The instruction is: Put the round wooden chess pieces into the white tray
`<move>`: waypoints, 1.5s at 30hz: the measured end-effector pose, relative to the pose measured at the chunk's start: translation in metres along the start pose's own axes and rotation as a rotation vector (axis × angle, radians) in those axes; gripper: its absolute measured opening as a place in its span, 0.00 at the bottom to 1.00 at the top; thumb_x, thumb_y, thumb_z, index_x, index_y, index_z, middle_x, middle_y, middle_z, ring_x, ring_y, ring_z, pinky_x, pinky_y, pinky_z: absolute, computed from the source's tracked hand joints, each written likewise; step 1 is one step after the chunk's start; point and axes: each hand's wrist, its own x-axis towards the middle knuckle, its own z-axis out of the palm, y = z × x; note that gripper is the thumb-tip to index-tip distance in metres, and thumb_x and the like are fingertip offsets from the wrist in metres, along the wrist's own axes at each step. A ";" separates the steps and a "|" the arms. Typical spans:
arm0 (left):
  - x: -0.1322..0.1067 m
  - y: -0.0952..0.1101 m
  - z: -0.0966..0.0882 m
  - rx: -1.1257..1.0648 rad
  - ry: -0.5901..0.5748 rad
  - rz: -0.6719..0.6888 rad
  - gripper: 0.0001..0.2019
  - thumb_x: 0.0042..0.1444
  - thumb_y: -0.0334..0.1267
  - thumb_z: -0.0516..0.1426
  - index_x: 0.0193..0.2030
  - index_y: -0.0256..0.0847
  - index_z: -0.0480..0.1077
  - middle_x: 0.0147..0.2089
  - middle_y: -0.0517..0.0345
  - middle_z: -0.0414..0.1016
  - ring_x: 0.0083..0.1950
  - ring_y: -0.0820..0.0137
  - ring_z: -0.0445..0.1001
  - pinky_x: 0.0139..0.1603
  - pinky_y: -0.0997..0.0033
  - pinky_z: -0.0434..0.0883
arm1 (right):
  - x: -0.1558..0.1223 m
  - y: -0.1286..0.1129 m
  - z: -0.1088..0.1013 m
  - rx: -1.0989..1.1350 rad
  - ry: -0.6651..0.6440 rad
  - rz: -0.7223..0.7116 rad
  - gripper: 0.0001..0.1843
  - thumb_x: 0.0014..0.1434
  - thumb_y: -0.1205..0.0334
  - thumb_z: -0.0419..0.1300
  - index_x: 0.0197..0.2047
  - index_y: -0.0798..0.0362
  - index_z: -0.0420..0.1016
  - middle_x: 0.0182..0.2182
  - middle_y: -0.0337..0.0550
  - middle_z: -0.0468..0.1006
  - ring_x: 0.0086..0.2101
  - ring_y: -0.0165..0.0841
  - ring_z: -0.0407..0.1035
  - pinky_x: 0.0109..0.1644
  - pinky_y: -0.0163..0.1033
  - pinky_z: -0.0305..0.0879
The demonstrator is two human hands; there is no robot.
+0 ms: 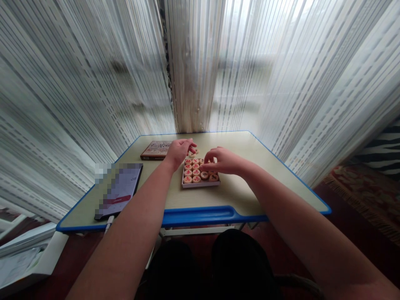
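Round wooden xiangqi pieces (196,172) stand in rows in a shallow white tray (200,186) at the middle of the desk (231,196). The right hand (223,161) spreads open over them, its grip loose. The left hand (179,152) reaches the tray's far edge, beside a loose piece (193,153); whether that grip is closed, I cannot tell.

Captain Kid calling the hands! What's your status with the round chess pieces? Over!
Left hand over wooden xiangqi pieces past the tray's far edge. Right hand touching pieces in the white tray. Printed box left of tray, not blocking.
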 end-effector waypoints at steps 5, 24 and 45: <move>0.002 -0.006 0.000 0.101 0.007 0.005 0.21 0.53 0.50 0.50 0.30 0.33 0.75 0.23 0.52 0.75 0.24 0.73 0.66 0.28 0.72 0.64 | 0.003 0.019 -0.001 -0.206 0.172 0.246 0.17 0.58 0.54 0.51 0.41 0.53 0.76 0.40 0.50 0.76 0.42 0.40 0.67 0.44 0.41 0.61; 0.005 -0.021 -0.004 0.587 -0.170 -0.030 0.35 0.55 0.63 0.40 0.34 0.36 0.77 0.40 0.45 0.79 0.43 0.61 0.74 0.45 0.66 0.66 | 0.003 0.027 -0.001 -0.180 0.075 0.336 0.13 0.52 0.59 0.57 0.40 0.52 0.76 0.39 0.48 0.78 0.37 0.38 0.70 0.35 0.39 0.63; 0.000 -0.011 -0.001 0.573 -0.144 -0.028 0.31 0.56 0.58 0.43 0.33 0.35 0.77 0.31 0.50 0.78 0.32 0.64 0.73 0.34 0.69 0.66 | -0.002 -0.003 0.009 -0.082 -0.087 -0.084 0.13 0.47 0.54 0.63 0.34 0.53 0.77 0.32 0.43 0.73 0.31 0.31 0.65 0.32 0.33 0.58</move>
